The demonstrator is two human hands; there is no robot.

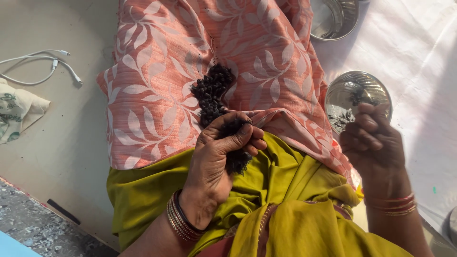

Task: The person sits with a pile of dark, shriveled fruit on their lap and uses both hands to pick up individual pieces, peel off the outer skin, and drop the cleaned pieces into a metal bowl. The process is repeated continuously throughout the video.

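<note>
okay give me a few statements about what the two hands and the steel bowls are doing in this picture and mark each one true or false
1. The left hand grips a dark, knobbly bunch of dried pods lying on the pink leaf-patterned cloth. True.
2. The right hand rests flat on the floor. False: it is raised with fingers curled, beside the nearer steel bowl.
3. Two steel bowls are in view. True: a second steel bowl sits at the top edge.
4. The white cable lies inside the nearer bowl. False: it lies on the floor at the far left.
5. Both wrists are bare. False: both wear bangles.
</note>
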